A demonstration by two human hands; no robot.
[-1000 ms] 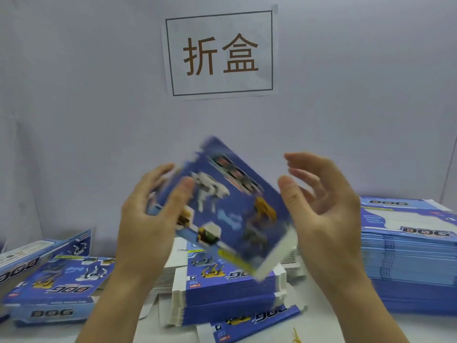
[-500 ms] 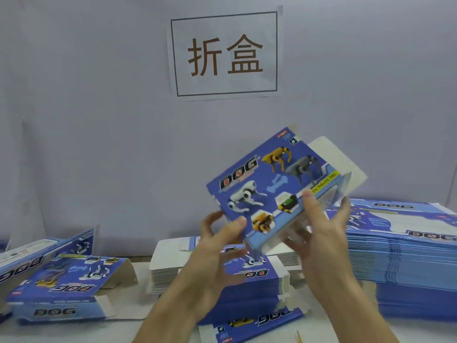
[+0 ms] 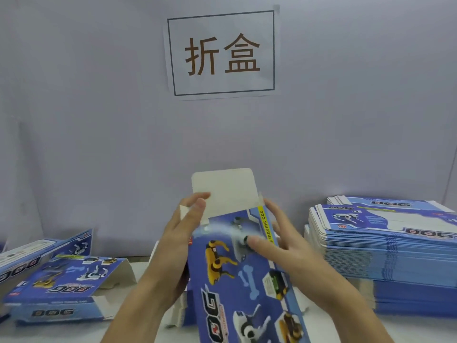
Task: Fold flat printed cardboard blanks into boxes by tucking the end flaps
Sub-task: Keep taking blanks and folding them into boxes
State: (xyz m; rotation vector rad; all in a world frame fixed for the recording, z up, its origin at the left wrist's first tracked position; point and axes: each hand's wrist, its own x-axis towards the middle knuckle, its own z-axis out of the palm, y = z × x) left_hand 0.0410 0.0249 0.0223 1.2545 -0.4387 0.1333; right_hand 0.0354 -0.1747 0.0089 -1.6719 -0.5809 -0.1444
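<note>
I hold a blue printed box (image 3: 242, 273) with robot dogs and "DOG" on it, upright and long end up, in front of me. Its white top flap (image 3: 230, 189) stands open above the box. My left hand (image 3: 180, 233) grips the box's left edge, fingertips at the base of the flap. My right hand (image 3: 279, 246) holds the right edge, thumb lying across the printed face, fingers behind the box. The box's lower end runs out of the frame.
A tall stack of flat blue blanks (image 3: 385, 256) stands at the right. A lower stack (image 3: 173, 293) lies behind the held box. Two folded boxes (image 3: 64, 285) lie at the left on the white table (image 3: 138, 330). A paper sign (image 3: 221, 53) hangs on the grey wall.
The box has turned from tilted with the flap at the upper right to upright with the flap on top. Both hands have shifted to its upper side edges and come nearer to the camera.
</note>
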